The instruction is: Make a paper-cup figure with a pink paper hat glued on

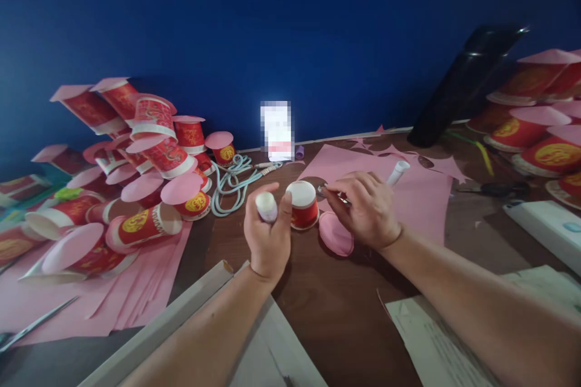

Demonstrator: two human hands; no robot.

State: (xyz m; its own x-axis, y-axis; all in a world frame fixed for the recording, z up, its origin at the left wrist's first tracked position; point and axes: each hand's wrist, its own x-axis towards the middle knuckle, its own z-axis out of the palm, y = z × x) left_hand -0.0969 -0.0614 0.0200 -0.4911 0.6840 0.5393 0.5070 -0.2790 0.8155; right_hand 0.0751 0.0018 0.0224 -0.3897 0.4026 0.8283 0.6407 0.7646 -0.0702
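Observation:
My left hand point(267, 239) is closed around a short pale tube that looks like a glue stick point(267, 208), its rounded top pointing up. The left thumb lies against a red paper cup point(305, 211) standing upside down, white base uppermost. To the cup's right, my right hand point(363, 202) is closed in a pinch; a small shiny bit shows at the fingertips, too small to name. A white tube point(399, 172) sticks out behind the right hand; whether it is held I cannot tell. Below the right fingers, pink round paper pieces point(336, 234) lie on the table.
Red cups with pink discs point(154, 154) are heaped at left, more point(544, 127) at right. Scissors point(39, 321) lie on pink sheets. A cable point(229, 187), a lit screen point(276, 130), cut pink paper point(336, 163), a black bottle point(454, 87) and a white box point(544, 233) stand around.

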